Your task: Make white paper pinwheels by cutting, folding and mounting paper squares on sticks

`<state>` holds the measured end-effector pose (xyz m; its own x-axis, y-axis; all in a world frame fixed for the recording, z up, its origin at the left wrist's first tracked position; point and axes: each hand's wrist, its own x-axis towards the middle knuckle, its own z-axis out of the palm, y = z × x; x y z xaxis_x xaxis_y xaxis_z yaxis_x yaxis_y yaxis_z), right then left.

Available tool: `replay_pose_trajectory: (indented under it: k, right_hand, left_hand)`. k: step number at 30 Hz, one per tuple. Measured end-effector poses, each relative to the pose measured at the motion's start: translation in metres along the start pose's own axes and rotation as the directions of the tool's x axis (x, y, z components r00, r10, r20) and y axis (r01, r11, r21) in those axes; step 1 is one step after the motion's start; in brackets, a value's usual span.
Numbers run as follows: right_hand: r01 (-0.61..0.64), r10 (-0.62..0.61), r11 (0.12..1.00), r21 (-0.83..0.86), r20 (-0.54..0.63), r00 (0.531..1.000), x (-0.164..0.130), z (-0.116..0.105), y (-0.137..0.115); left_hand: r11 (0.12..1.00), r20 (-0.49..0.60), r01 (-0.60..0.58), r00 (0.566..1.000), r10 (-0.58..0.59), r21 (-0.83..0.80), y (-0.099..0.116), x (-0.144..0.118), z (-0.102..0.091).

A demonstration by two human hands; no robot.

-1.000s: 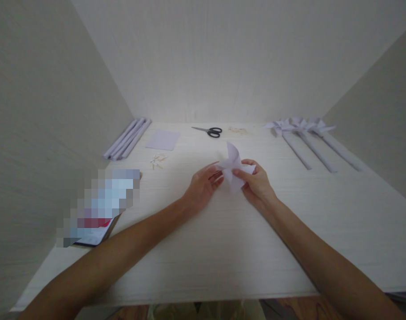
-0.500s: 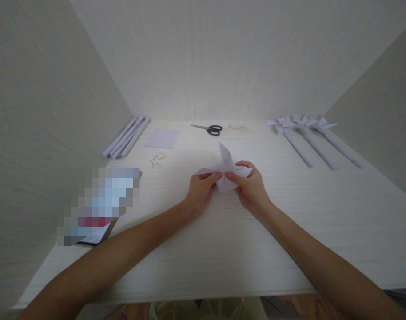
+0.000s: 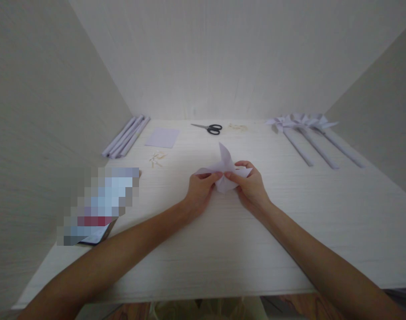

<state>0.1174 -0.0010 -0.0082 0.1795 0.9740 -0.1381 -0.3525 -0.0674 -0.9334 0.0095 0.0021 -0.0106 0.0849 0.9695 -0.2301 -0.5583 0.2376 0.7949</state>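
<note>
A pale lilac folded-paper pinwheel (image 3: 227,164) is being held over the white wood-grained tabletop (image 3: 216,249), bare left hand (image 3: 200,190) and bare right hand (image 3: 255,187) pinching its centre; flat grey-white walls (image 3: 203,58) are enclosing back and sides.

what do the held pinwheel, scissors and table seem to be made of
Pinwheel: probably thin matte paper, given its sharp points and soft bends.
Scissors: dull grey blades, likely metal; smooth black looped handles, possibly plastic.
Table: pale, matte-looking, its fine streaks suggesting wood or wood-look laminate.
</note>
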Motion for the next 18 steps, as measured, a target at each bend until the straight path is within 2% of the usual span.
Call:
replay_pose_trajectory:
  k: [9, 12, 16, 18]
  right_hand:
    - [0.007, -0.007, 1.0, 0.008, 0.027, 1.0, 0.0, -0.001, 0.0]
    - [0.047, -0.046, 0.998, -0.031, 0.044, 0.998, 0.001, -0.003, 0.002]
    - [0.103, -0.091, 0.989, -0.104, 0.113, 0.989, 0.001, -0.004, 0.002]
    - [0.177, -0.157, 0.974, -0.141, 0.14, 0.978, 0.0, -0.006, -0.001]
  left_hand:
    - [1.0, -0.008, 0.006, 1.0, -0.006, -0.013, 0.001, 0.0, 0.001]
    - [0.999, -0.011, 0.007, 1.0, -0.008, -0.031, 0.002, 0.0, 0.001]
    - [0.997, -0.068, -0.015, 0.998, 0.01, -0.071, 0.006, 0.007, -0.003]
    - [0.995, -0.095, -0.035, 0.995, 0.026, -0.091, 0.007, 0.011, -0.005]
